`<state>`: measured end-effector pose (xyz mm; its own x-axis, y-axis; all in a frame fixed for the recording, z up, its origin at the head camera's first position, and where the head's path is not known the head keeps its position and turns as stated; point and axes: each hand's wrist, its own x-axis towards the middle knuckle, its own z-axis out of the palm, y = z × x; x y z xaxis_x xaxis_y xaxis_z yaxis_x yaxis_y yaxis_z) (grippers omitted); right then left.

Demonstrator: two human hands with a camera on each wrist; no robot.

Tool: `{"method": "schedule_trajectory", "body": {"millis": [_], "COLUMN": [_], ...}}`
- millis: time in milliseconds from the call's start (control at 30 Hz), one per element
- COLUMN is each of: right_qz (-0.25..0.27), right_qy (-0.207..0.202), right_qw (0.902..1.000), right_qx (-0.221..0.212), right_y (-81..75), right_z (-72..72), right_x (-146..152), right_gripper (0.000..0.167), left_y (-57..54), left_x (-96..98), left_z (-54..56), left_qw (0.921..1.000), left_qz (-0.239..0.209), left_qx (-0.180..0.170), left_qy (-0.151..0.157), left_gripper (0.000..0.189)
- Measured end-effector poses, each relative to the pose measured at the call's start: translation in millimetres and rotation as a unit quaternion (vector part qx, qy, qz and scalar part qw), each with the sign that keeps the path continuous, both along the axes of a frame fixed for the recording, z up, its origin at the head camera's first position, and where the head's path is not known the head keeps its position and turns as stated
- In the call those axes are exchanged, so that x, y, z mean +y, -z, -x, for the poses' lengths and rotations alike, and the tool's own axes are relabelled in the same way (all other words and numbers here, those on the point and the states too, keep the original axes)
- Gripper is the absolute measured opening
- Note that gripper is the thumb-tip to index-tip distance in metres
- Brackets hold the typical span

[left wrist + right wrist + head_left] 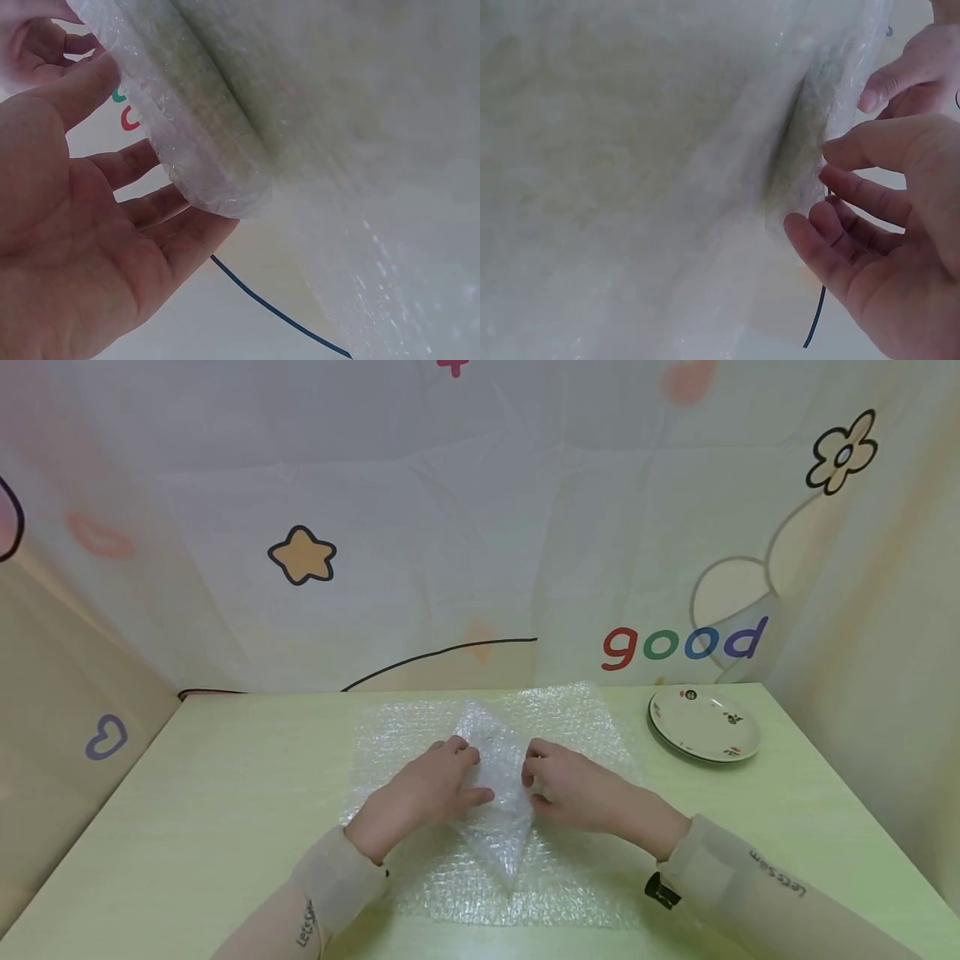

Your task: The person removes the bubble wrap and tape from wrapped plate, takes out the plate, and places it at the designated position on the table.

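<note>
A large sheet of bubble wrap [570, 877] lies on the table, its middle folded into a pale, pointed bundle [498, 827]. The folded layers hide anything inside. On the bundle's left side, my left hand [442, 781] rests with fingers fairly straight, its thumb reaching over the top; the left wrist view shows fingertips along the rounded edge of the wrap [217, 165]. Across from it, my right hand [573, 789] has curled fingers and pinches the bundle's right edge. In the right wrist view its thumb and forefinger meet at the folded wrap [802, 157].
Decorated white plates [705, 724] are stacked at the back right of the pale green table [225, 793]. Behind the table hangs a printed curtain [450, 543] with a star, a flower and the word "good". Side curtains flank the table.
</note>
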<state>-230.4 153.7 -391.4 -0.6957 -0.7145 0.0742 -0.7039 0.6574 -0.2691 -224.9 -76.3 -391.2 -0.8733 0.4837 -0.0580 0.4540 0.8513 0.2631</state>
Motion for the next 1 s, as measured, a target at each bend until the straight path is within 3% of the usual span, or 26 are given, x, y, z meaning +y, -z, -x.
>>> {"method": "schedule_trajectory", "body": {"millis": [200,567,667,867,1000], "right_qz": [0.035,0.025,0.02,0.019,0.015], "right_qy": [0.007,0.06,0.06,0.03,0.036], "right_qw": [0.9986,0.9961,0.9962,0.999,0.9989], "right_qx": [-0.04,-0.059,-0.059,-0.029,-0.027], "right_y": [0.2,-3.3,-3.1,-2.2,-0.8], "right_z": [3.4,3.6,4.9,6.9,5.2], "right_x": [2.1,-7.2,-7.5,-7.9,-9.8], "right_gripper": [0.004,0.009,0.014,0.008,0.01], "left_y": [1.2,0.3,-0.1,-0.9,-1.0], "left_x": [-0.2,1.4,1.6,2.2,2.6], "left_z": [-0.3,-2.7,-3.1,-3.4,-3.6], "left_qw": [1.0,0.9998,0.9997,0.9998,0.9998], "left_qz": [0.001,0.013,0.015,0.012,0.013], "left_qx": [0.002,0.014,0.017,0.016,0.011], "left_qy": [0.002,0.0,0.0,-0.001,-0.004], "left_gripper": [0.055,0.053,0.052,0.051,0.052]}}
